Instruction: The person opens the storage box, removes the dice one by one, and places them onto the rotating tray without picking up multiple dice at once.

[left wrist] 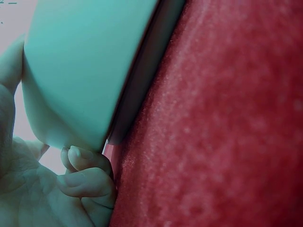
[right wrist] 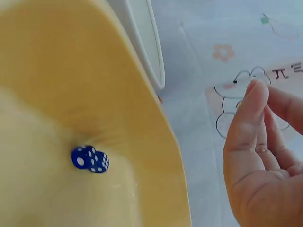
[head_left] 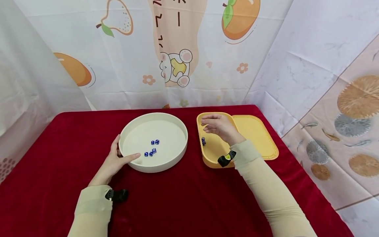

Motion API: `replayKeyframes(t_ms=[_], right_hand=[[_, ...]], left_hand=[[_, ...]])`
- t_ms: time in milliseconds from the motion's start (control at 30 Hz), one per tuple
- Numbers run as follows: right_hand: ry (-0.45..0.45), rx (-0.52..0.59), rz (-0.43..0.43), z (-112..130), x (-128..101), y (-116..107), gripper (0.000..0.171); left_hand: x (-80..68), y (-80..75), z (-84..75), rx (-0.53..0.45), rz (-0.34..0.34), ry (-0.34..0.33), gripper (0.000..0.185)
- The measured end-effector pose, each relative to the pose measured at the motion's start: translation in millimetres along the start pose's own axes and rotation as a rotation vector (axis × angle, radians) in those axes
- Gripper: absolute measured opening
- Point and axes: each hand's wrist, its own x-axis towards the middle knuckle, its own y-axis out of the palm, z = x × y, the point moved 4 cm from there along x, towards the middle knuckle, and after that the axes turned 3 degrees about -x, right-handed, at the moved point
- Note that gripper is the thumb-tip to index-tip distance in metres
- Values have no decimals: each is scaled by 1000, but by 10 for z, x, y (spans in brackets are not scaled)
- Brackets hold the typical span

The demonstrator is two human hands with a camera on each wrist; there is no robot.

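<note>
A round white tray holds several small blue dice with white pips. My left hand grips the tray's left side, thumb over the rim and fingers against the outer wall, as the left wrist view also shows. Over the yellow box on the right hovers my right hand, its fingers loosely bent. Nothing shows between those fingers. Two blue dice lie together inside the box, by its left wall in the head view.
A flat yellow lid lies just right of the box. Red cloth covers the table, and a printed white curtain hangs behind it. Black wrist cameras are strapped on both sleeves.
</note>
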Motion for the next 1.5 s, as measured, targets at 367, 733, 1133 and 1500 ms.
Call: replayKeyframes(t_ms=[367,733,1133,1500], right_hand=[[84,38,35,-132,193,-234,47],[177,-38,87,-390,355,-323,42],[230,-124,149,-486,421,-311,37],[303,-225,289,-648,456,-315,24]], left_hand=[[-21,4,-37,-2,-7,-1,122],[-4,0,-26,-10,-9,11,121],[-1,-3,-23,-9,-13,13,121],[-6,-1,-32,-12,-19,17,121]])
